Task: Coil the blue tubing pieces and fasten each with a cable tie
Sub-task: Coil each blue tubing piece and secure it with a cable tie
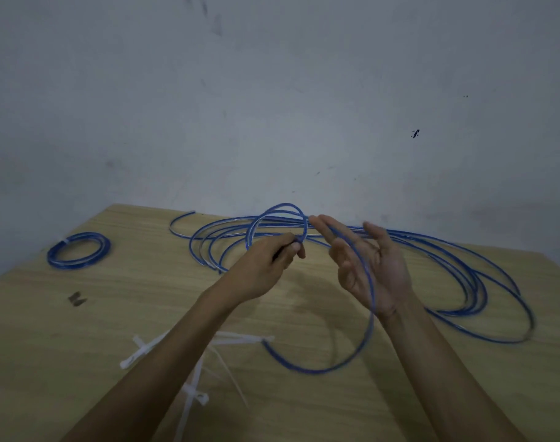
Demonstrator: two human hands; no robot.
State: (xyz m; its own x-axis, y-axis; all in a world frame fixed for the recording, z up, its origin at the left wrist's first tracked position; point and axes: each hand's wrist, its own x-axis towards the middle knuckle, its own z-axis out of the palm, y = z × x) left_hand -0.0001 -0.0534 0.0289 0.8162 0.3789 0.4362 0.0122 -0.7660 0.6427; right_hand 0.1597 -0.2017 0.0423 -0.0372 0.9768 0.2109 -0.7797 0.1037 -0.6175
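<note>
My left hand [272,260] pinches a small raised loop of blue tubing [274,215] between thumb and fingertips. My right hand [368,266] is spread with the palm turned toward me, and a strand of that tubing runs across its fingers and palm, then curves down to a free end [266,344] on the table. Long loose loops of blue tubing [483,282] sprawl behind and to the right of my hands. A finished coil [77,250], bound with a white tie, lies at the far left. White cable ties [195,393] lie under my left forearm.
The wooden table [81,362] ends at a grey wall behind. A small dark object [77,298] lies on the left part of the table. The table's left edge slants away near the finished coil.
</note>
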